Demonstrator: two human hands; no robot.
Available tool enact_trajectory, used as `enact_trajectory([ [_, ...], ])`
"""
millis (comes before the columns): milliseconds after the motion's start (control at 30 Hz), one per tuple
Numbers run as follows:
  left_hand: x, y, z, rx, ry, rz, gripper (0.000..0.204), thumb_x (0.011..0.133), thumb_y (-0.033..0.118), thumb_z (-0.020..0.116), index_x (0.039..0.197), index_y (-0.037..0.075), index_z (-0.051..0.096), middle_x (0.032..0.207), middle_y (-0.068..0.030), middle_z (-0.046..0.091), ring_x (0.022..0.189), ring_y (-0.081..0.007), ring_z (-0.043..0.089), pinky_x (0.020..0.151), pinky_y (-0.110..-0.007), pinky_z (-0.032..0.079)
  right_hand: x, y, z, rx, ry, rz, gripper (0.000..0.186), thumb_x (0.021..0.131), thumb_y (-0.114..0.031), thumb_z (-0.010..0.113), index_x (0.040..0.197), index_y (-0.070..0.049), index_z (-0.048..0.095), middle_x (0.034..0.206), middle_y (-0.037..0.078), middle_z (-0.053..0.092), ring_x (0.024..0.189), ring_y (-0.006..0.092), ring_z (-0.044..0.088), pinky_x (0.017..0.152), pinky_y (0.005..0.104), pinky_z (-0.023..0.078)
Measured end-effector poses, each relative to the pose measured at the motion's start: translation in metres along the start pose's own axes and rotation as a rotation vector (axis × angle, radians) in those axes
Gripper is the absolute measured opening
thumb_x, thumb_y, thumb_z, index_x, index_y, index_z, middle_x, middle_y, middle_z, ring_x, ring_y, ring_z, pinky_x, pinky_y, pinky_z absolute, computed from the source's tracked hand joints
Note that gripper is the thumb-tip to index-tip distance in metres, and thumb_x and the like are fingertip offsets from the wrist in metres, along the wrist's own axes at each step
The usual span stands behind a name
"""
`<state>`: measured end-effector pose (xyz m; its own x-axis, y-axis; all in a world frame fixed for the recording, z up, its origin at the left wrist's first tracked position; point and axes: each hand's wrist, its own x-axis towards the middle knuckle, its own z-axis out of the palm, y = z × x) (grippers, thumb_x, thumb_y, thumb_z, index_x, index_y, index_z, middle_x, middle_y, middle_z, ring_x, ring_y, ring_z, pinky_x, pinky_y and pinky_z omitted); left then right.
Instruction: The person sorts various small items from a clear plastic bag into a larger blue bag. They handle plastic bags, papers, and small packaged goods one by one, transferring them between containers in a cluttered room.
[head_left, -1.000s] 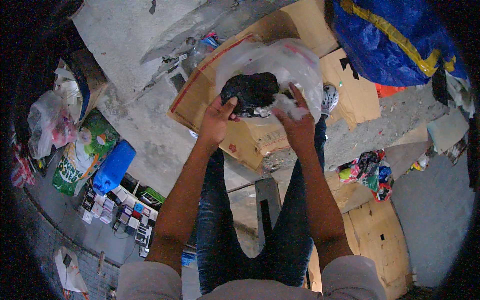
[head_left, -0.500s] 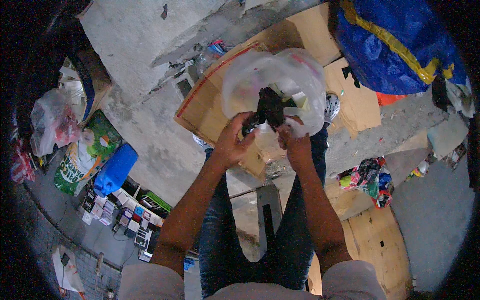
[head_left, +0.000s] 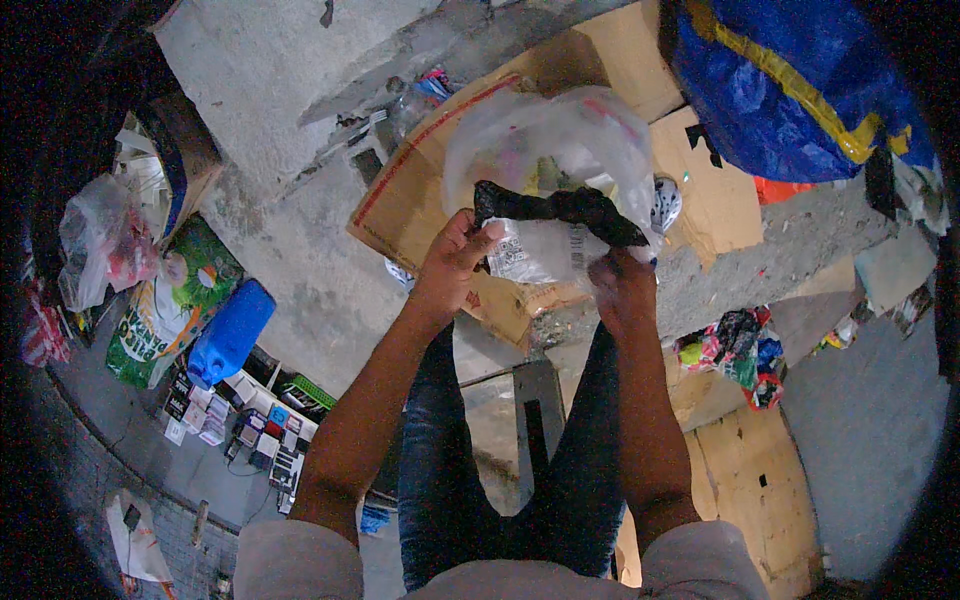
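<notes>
A crumpled black plastic pouch [head_left: 590,208] with a white printed label [head_left: 535,250] on its near side is stretched between my two hands. My left hand [head_left: 450,265] pinches its left end, with the thumb on top. Closed round the pouch's right end, my right hand [head_left: 625,290] sits slightly lower. Just beyond and below the pouch is a translucent white plastic bag [head_left: 500,130] with its mouth wide. Pale and greenish scraps show inside it, partly covered by the pouch.
Flattened cardboard [head_left: 400,205] lies under the bag on rough concrete. A big blue woven sack [head_left: 790,90] stands at the far right, and colourful wrappers [head_left: 735,350] are heaped nearer. To the left are a blue jug [head_left: 232,335], a green printed sack [head_left: 180,300] and a knotted plastic bag [head_left: 100,240].
My hands have moved apart, the right one outward and down. The bunched black pouch is now spread sideways between them, and its white label faces me.
</notes>
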<state>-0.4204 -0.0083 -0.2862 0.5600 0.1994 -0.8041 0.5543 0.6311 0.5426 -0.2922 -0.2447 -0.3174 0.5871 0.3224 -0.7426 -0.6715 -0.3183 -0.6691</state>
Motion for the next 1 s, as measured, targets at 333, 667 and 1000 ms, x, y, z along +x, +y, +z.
enact_trajectory([
  [333,-0.028,0.012,-0.016,0.980,-0.148,0.757,0.032,0.060,-0.006,0.062,0.085,0.013,0.058,0.105,-0.0061,0.057,0.107,-0.0302,0.049,0.095,-0.041,0.036,0.013,-0.021,0.010,0.914,-0.405,-0.237,0.011,0.087,-0.008,0.048,0.082,-0.003,0.056,0.086,0.008,0.058,0.077,0.0189,0.054,0.067,0.0309,0.045],
  [667,-0.025,-0.039,0.025,0.417,-0.024,0.110,0.026,0.091,0.016,0.060,0.112,0.003,0.050,0.104,-0.0154,0.061,0.089,-0.0243,0.061,0.080,-0.038,0.050,-0.012,0.001,0.012,0.293,-0.049,-0.155,0.021,0.072,-0.028,0.049,0.064,-0.012,0.038,0.070,0.005,0.038,0.073,0.0203,0.036,0.073,0.0324,0.027],
  [1000,-0.022,0.020,0.044,0.141,-0.371,0.198,0.033,0.089,0.027,0.060,0.115,0.007,0.055,0.111,-0.0066,0.060,0.103,-0.0172,0.056,0.089,-0.031,0.044,-0.040,-0.065,0.026,-0.625,-0.311,0.212,0.037,0.089,-0.026,0.061,0.119,-0.004,0.058,0.110,0.011,0.063,0.101,0.0240,0.059,0.092,0.0356,0.045],
])
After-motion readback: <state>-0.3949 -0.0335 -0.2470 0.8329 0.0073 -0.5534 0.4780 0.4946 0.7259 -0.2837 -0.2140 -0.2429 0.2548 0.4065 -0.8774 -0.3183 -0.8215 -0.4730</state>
